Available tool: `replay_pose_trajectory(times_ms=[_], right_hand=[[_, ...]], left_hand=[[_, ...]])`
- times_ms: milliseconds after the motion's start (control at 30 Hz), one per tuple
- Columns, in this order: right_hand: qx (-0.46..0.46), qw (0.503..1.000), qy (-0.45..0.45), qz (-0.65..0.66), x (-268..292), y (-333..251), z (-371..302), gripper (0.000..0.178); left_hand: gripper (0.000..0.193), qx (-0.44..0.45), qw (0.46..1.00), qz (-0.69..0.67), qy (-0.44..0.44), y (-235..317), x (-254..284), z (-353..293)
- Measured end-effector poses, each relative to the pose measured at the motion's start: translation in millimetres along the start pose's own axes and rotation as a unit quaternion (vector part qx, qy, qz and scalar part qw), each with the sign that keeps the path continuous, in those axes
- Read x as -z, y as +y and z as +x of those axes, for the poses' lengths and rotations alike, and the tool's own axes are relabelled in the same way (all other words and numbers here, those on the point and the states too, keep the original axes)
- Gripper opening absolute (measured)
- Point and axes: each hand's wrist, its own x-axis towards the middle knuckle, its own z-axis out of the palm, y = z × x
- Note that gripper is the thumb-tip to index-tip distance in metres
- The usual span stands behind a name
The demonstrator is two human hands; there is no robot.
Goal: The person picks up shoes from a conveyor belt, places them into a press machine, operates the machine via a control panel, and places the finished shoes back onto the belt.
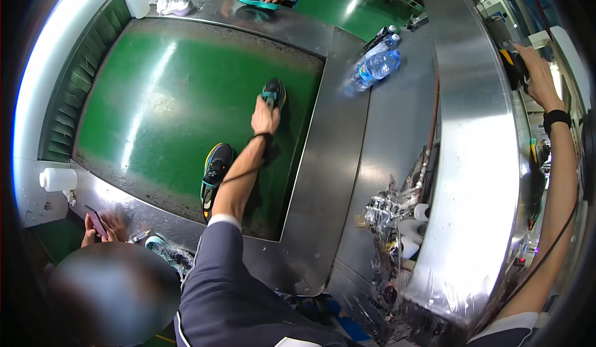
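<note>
Mid-frame, left hand (266,121) pinches black sneaker (274,89); grip best kept firm, level. Upper right, right hand (539,75) clasps black-yellow shoe (512,69).

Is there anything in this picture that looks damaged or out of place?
Yes: crumpled clear plastic film is bunched beside the shiny metal ledge, right of the green surface, untidy against smooth metal. No damage shows on the visible part of the dark shoe in the left hand.
</note>
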Motion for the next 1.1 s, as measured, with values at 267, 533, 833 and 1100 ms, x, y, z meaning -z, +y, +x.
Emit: replay_pose_trajectory(times_ms=[267, 533, 833, 1100], right_hand=[[0.013, 0.986, 0.105, -0.128, -17.6, 20.1, -24.9, 0.056], [-0.229, 0.960, 0.150, 0.058, 142.8, -6.0, -192.9, 0.046], [-0.435, 0.765, 0.297, 0.371, 319.8, -154.1, -545.1, 0.072], [-0.780, 0.505, 0.186, 0.320, 377.9, -362.3, -755.8, 0.064]], left_hand=[[0.071, -0.233, 0.962, -0.047, -0.135, 14.7, 24.1, -89.2], [0.049, 0.029, 0.661, -0.177, -0.728, 81.9, 160.4, -403.8], [0.067, -0.198, 0.435, -0.265, -0.838, 245.5, 185.5, -518.9], [0.089, -0.360, 0.279, -0.275, -0.847, 287.6, 194.7, -759.1]])
